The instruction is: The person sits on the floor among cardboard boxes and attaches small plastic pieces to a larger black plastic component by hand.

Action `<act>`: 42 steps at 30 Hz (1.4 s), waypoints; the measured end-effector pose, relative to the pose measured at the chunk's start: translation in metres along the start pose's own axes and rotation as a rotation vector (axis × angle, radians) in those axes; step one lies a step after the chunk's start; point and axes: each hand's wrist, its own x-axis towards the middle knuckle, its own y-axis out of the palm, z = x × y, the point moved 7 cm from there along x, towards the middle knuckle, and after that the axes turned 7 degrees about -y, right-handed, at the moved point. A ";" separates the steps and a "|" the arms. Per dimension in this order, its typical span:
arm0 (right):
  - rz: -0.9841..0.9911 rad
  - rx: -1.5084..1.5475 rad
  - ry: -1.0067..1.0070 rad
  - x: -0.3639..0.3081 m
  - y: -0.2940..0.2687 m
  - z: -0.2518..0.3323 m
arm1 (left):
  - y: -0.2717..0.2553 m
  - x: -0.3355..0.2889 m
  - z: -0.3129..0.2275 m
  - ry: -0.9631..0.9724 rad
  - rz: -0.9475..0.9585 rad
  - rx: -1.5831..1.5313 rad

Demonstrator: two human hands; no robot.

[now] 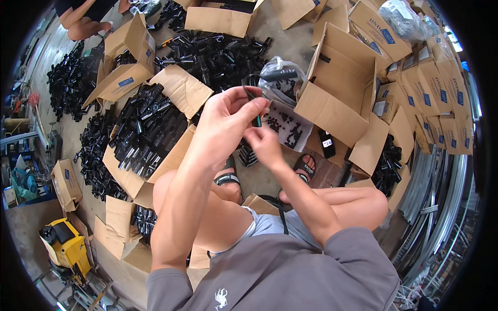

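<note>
My left hand is raised in front of me, its thumb and fingers closed on a small black part that they mostly cover. Just below, my right hand is closed, its fingertips pinched close under a thin dark piece with a teal edge. What the right fingers grip is hidden. Beyond my fingertips shows a black bar-like piece; whether it is attached to the held part I cannot tell. A white tray of small black pieces lies behind my right hand.
An open carton stands beyond the tray, near a clear plastic bag. Black parts fill a box at left and lie heaped on the floor. Stacked cartons and metal profiles line the right. Another person's leg shows far left.
</note>
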 end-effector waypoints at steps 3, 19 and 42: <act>0.520 -0.736 0.019 -0.084 0.057 -0.083 | -0.004 -0.002 -0.009 0.028 -0.063 -0.009; 0.105 0.266 0.667 -0.123 0.054 -0.113 | -0.007 -0.005 -0.020 0.258 -0.110 0.088; 0.290 1.081 0.319 0.013 -0.116 0.169 | 0.025 -0.021 -0.024 0.297 0.088 0.395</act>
